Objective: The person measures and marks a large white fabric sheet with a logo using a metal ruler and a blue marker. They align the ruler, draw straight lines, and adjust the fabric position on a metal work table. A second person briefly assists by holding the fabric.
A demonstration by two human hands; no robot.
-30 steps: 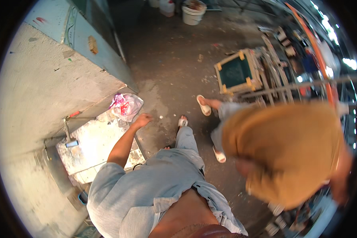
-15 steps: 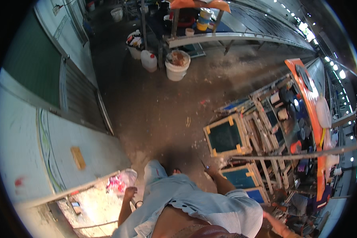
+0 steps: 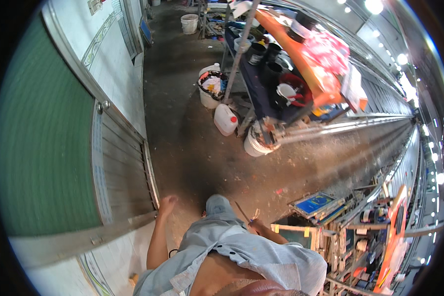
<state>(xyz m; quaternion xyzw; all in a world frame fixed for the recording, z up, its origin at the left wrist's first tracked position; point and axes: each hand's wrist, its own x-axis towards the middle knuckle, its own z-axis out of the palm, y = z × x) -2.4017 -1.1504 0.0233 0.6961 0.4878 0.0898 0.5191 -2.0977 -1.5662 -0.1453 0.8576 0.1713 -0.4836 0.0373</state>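
My left hand [image 3: 168, 203] hangs in front of my body beside the metal door panel on the left. Its fingers look loosely curled, slightly blurred, and nothing shows in them. Low on the right, my right hand [image 3: 255, 224] is closed on a thin dark stick-like tool [image 3: 242, 212], which points forward and to the left. A small pale bit sticks up by the fingers of that hand; its kind is too small to make out. Below me show my grey-blue open shirt and trousers, one leg forward.
Ahead stand a white jug with a red cap [image 3: 225, 120], a stained bucket [image 3: 209, 98] and another bucket [image 3: 256, 143] under a cluttered table with an orange top [image 3: 301, 56]. Wooden-framed screens [image 3: 315, 203] and a rack lie at right. A green door [image 3: 44, 133] is at left.
I have moved forward: the table, buckets and jug are nearer, and the framed screens have slid back toward the lower right. My left hand has swung forward and up; the tool stays in my right hand.
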